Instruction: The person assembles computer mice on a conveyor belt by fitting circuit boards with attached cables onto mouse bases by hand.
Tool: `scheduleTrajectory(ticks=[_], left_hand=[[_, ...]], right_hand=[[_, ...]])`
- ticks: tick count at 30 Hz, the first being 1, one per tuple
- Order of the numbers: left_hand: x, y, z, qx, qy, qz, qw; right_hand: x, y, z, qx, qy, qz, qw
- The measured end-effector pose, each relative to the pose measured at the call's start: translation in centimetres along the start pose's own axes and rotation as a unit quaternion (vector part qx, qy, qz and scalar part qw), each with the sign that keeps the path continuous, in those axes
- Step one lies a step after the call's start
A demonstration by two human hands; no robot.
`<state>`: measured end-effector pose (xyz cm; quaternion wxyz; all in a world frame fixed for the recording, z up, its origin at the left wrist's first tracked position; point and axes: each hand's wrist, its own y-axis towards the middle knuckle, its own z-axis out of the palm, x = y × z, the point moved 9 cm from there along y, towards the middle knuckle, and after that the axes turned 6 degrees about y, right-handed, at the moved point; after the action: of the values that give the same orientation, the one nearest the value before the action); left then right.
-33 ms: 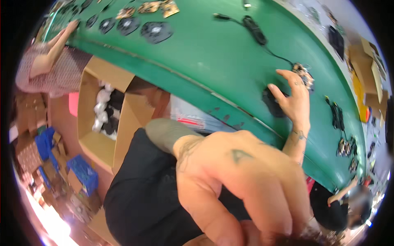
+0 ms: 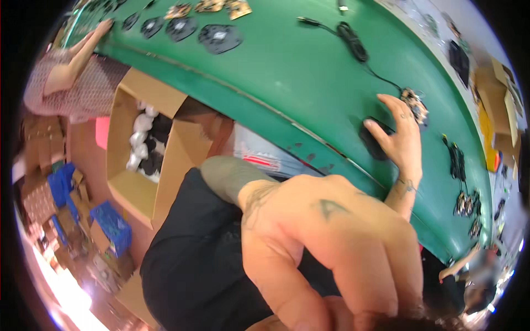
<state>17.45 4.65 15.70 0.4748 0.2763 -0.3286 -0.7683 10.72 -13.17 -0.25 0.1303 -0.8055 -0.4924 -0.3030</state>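
My left hand (image 2: 331, 237) is raised close before me, its tattooed back showing. Its fingers are bent, and their tips run out of sight at the lower edge; whatever they grip is hidden. Over the green table, my right hand (image 2: 402, 135) is open, thumb and index finger apart. Its thumb lies over or against a dark rounded shell (image 2: 371, 142), like a computer mouse part; contact is hard to tell. Beside the fingers sits a small circuit board (image 2: 415, 105) with loose wires, joined to a coiled black USB cable (image 2: 352, 41).
Several black mouse bases (image 2: 220, 38) and small boards (image 2: 238, 8) lie along the far left of the green table (image 2: 276, 66). More cables (image 2: 457, 163) rest at right. An open cardboard box (image 2: 132, 193) stands at left. Another person's arm (image 2: 83, 63) reaches over the table's far left.
The whole scene has shifted slightly to the right in the picture. Both my hands keep nearly the same pose.
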Motion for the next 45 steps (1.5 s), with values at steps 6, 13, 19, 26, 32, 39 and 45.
scheduleTrajectory(ticks=[6, 13, 19, 26, 32, 39, 45], left_hand=[[-1.5, -0.2, 0.5, 0.005, 0.006, -0.027, 1.0], [-1.5, 0.3, 0.3, 0.038, -0.051, -0.086, 0.994], [-1.3, 0.8, -0.3, 0.062, -0.111, -0.152, 0.98], [-2.5, 2.4, -15.8, 0.106, 0.701, -0.337, 0.619], [-9.5, 3.5, -34.9, 0.218, 0.913, -0.225, 0.261], [-8.4, 4.2, -37.2, 0.304, 0.897, -0.234, 0.219], [-5.8, 3.2, -33.0, 0.342, 0.892, -0.18, 0.235]], right_hand=[[0.3, -2.7, -0.5, 0.136, -0.041, 0.056, 0.988], [0.9, -3.0, 0.2, 0.15, -0.098, 0.128, 0.975], [1.0, -3.0, 0.4, 0.143, -0.091, 0.108, 0.98], [1.2, -2.4, 0.5, 0.132, -0.052, 0.078, 0.987], [2.3, -0.9, 1.5, 0.12, -0.01, 0.025, 0.992], [3.4, 1.3, 4.7, 0.077, 0.041, -0.046, 0.995], [3.4, 2.0, 5.4, 0.058, 0.062, -0.073, 0.994]])
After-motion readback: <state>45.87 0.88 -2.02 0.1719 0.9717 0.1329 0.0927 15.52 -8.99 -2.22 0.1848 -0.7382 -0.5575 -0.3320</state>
